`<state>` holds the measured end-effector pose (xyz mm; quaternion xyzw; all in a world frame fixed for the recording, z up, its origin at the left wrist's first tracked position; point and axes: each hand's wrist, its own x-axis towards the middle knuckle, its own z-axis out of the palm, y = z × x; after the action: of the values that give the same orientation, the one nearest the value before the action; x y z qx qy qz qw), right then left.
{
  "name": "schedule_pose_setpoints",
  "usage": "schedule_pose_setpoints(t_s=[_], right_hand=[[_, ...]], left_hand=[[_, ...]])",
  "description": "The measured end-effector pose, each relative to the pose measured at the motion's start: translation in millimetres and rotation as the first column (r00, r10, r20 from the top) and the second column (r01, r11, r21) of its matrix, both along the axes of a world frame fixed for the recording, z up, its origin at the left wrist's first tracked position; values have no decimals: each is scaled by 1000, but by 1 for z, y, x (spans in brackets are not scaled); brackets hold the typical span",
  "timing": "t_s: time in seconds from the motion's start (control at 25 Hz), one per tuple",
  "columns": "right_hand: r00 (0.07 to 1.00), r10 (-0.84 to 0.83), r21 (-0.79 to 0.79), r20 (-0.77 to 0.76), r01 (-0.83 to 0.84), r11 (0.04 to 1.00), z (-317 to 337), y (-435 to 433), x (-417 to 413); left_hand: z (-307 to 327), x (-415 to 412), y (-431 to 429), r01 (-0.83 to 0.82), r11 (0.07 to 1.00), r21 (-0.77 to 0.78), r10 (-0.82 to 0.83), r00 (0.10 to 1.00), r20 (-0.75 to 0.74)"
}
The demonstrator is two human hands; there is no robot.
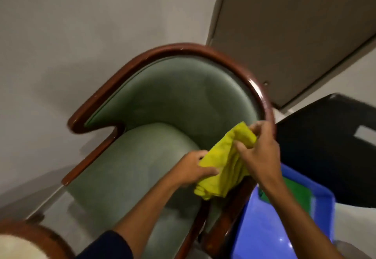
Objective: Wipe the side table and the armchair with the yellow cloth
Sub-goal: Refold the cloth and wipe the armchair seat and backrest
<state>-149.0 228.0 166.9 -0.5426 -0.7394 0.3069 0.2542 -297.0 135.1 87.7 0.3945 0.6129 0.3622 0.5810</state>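
A green upholstered armchair (166, 104) with a glossy brown wooden frame fills the middle of the view. The yellow cloth (225, 165) hangs bunched above the chair's right armrest, held between both hands. My left hand (193, 167) pinches its lower left edge. My right hand (258, 150) grips its upper right corner beside the wooden rim. A rounded wooden edge with a pale top (30, 238) shows at the bottom left; I cannot tell if it is the side table.
A blue plastic tub (268, 230) with something green inside stands right of the chair. A black mat or panel (325, 146) lies behind it. Grey walls and a door (295, 34) close in behind the chair.
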Motion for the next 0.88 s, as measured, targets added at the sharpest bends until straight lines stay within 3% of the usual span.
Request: schedule_pose_setpoints(t_s=[0.08, 0.12, 0.2, 0.32, 0.44, 0.52, 0.6, 0.68, 0.76, 0.88], right_hand=[[998, -63, 154, 24, 58, 986, 23, 60, 6], [991, -94, 253, 98, 67, 965, 27, 85, 5], [933, -137, 383, 333, -1, 924, 18, 118, -3], [817, -2, 177, 577, -123, 977, -21, 112, -18], [676, -31, 245, 737, -225, 943, -42, 122, -24], [645, -122, 310, 754, -187, 932, -34, 146, -37], [693, -150, 316, 705, -118, 941, -29, 157, -57], [735, -151, 330, 661, -103, 939, -41, 143, -70], [755, -150, 342, 638, -104, 934, -58, 131, -73], [743, -247, 385, 622, -15, 923, -72, 137, -81]], left_hand=[[24, 25, 59, -169, 983, 68, 167, 985, 28], [32, 27, 84, -250, 962, 107, 256, 966, -41], [41, 7, 119, -298, 932, 206, 353, 874, -333], [39, -55, 126, -138, 954, 264, 295, 573, -765], [27, -128, 113, -41, 989, 145, 150, 287, -946], [18, -178, 105, -61, 995, 74, 82, 146, -986], [9, -227, 93, -146, 988, 40, 55, 97, -994], [1, -261, 84, -211, 977, -14, 21, 161, -987], [-9, -278, 81, -208, 977, -49, -8, 197, -980], [-20, -278, 77, -172, 985, -24, 1, 141, -990]])
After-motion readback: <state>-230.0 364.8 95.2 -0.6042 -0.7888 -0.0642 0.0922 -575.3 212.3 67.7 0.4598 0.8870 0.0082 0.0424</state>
